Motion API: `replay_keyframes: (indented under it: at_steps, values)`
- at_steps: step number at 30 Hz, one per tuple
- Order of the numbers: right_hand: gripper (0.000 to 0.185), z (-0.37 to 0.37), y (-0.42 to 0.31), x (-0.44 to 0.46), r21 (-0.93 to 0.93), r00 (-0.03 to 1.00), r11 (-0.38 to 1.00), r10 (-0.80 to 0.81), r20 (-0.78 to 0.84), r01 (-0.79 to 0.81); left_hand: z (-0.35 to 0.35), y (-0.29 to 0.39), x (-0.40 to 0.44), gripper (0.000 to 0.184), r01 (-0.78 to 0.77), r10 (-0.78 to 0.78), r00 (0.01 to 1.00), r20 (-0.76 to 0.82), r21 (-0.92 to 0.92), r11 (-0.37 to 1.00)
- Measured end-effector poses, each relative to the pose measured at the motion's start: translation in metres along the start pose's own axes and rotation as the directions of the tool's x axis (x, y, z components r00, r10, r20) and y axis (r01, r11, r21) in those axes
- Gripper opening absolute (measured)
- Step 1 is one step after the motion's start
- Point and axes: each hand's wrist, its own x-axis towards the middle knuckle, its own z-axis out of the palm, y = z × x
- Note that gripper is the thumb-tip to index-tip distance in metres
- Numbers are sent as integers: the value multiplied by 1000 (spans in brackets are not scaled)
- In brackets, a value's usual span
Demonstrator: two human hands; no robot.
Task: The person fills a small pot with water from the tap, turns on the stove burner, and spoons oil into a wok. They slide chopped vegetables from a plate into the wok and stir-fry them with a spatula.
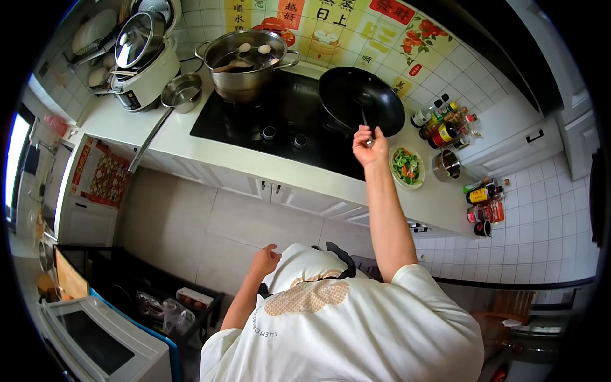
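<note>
In the head view, the right hand [371, 148] is closed round the handle end of a cooking utensil [365, 118], whose dark head sits down in the black wok [337, 90]. Whether that head is a ladle or a spatula is hard to tell against the dark metal. Gripping so far up the handle presumably keeps the fingers clear of the wok's rim and any heat. The wok stands over the right part of the glass cooktop [289, 121], within reach of the outstretched arm.

The left hand [265, 261] hangs by the waist, well apart from the counter, its fingers loosely spread with nothing visible in them; one hand seems enough to manage the utensil.

Just beside the wok, on the countertop [425, 200], is a plate [408, 185] of chopped green and orange vegetables [406, 164], probably put there to be near at hand. A small metal pot [445, 167] and the seasoning bottles [445, 132] stand close by on the same side, likely for easy reach. The large steel stockpot [242, 86], holding egg-like ovals [264, 49], stands on the left side of the cooktop, which leaves the wok its own space.
</note>
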Motion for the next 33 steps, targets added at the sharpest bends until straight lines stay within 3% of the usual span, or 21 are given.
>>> replay_keyframes:
  at_steps: [1, 3, 4, 5, 7, 8, 9, 11, 13, 14, 21, 24, 26, 27, 29, 30, 31, 33]
  values:
    - [37, -2, -15, 2, 9, 996, 997, 81, 33, -82, 0, 3, -1, 40, -6, 6, 1000, 2, 5, 1000]
    - [18, -2, -46, -4, -396, 987, 916, 1, -164, -67, -1, 12, 1, 40, -12, 12, 1000, 19, 6, 1000]
    - [11, -7, -54, -11, -604, 988, 797, -70, -134, -25, -3, 16, -1, 40, -18, 18, 1000, 19, 20, 1000]
    - [10, -24, -72, -9, -741, 992, 668, -35, -120, -66, -3, 15, 0, 40, -21, 21, 1000, 18, 19, 1000]
    - [8, -12, -57, -39, -973, 921, 232, -378, -97, -7, 1, 9, 1, 40, -33, 32, 999, 35, 28, 999]
    - [8, -25, -66, -32, -973, 920, 232, -380, -101, -10, 3, 5, 1, 40, -31, 30, 999, 39, 27, 999]
    - [20, -48, -82, -22, -989, 859, -145, -506, 76, 2, 6, 2, 0, 40, -33, 32, 999, 41, 22, 999]
    - [34, -63, -93, -24, -867, 783, -495, -557, 277, -46, 9, -1, -1, 39, -40, 39, 998, 52, 22, 999]
    - [54, -47, -78, -47, -608, 790, -765, -502, 352, -215, 11, -1, 0, 38, -42, 40, 997, 61, 39, 998]
    - [50, -27, -60, -63, -682, 813, -674, -547, 201, -285, 12, 0, -1, 38, -44, 41, 997, 67, 43, 998]
    - [44, -45, -65, -71, -608, 823, -759, -487, 294, -232, 18, -2, -1, 37, -67, 63, 995, 82, 47, 997]
    - [43, -43, -66, -73, -684, 869, -689, -467, 163, -242, 21, 0, -3, 37, -42, 38, 996, 80, 44, 998]
    - [42, -43, -63, -76, -837, 904, -506, -426, 33, -208, 23, -1, -5, 37, -25, 22, 998, 61, 41, 999]
    - [42, -44, -64, -77, -836, 910, -510, -413, 33, -201, 24, 0, -6, 38, 0, -2, 999, 54, 40, 999]
    - [41, -49, -66, -82, -984, 940, -167, -342, -5, -67, 28, 2, -13, 39, 40, -41, 999, 34, 33, 999]
    - [36, -57, -68, -82, -996, 937, 66, -340, -75, -56, 29, 3, -16, 39, 36, -38, 999, 25, 54, 998]
    - [36, -72, -69, -81, -997, 943, 64, -326, -71, -52, 31, 5, -19, 39, 31, -32, 999, 16, 75, 997]
    - [34, -110, -69, -79, -830, 940, 557, -298, -169, 27, 38, 9, -28, 39, 50, -50, 999, 1, 70, 996]
